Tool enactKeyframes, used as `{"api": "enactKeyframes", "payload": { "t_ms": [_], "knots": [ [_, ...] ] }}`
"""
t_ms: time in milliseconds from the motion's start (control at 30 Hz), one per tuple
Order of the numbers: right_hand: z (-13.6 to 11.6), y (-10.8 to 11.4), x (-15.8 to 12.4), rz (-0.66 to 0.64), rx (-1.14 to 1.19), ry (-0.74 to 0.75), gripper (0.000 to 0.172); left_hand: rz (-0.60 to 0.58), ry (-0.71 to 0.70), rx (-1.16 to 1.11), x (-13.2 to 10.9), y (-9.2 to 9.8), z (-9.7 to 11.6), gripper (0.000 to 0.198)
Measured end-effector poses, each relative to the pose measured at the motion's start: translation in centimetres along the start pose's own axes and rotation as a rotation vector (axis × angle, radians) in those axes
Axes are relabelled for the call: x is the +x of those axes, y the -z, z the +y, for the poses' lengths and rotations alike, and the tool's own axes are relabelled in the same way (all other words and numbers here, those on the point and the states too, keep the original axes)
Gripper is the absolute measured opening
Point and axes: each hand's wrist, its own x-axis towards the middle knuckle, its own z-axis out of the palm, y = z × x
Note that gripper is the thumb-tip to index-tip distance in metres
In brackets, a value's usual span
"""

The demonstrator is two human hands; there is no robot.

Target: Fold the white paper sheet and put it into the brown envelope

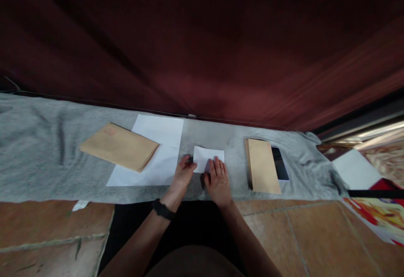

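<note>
A small white sheet of paper (202, 154), apparently folded, lies on the grey cloth in front of me. My right hand (218, 183) rests flat on its lower right part, fingers stretched out and covering that corner. Beside the left edge is my left hand (183, 172), its fingers loosely bent and apart from the thumb. The thumb tip touches the lower left edge of the paper. A black band (163, 209) is around my left wrist.
Brown envelopes (120, 146) lie on large white paper (160, 132) at left. At right, another envelope stack (262, 165) partly covers a dark-screened phone (280, 163). The grey cloth (41, 151) ends at a dark red curtain (202, 58). A colourful box (378, 218) stands far right.
</note>
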Motion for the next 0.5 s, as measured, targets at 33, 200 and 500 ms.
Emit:
{"api": "enactKeyframes", "payload": {
  "t_ms": [33, 200, 500],
  "knots": [
    [-0.1, 0.1, 0.0, 0.003, 0.011, -0.004, 0.057, -0.021, -0.004, -0.005, -0.1, -0.2, 0.3, 0.040],
    [-0.3, 1.0, 0.7, -0.003, 0.167, -0.043, 0.065, -0.099, -0.009, -0.072, -1.3, -0.8, 2.3, 0.035],
    [-0.8, 4.2, 3.2, 0.106, 1.347, -0.628, 0.052, -0.088, 0.170, -0.334, -2.2, -1.7, 3.3, 0.057]
  ]
}}
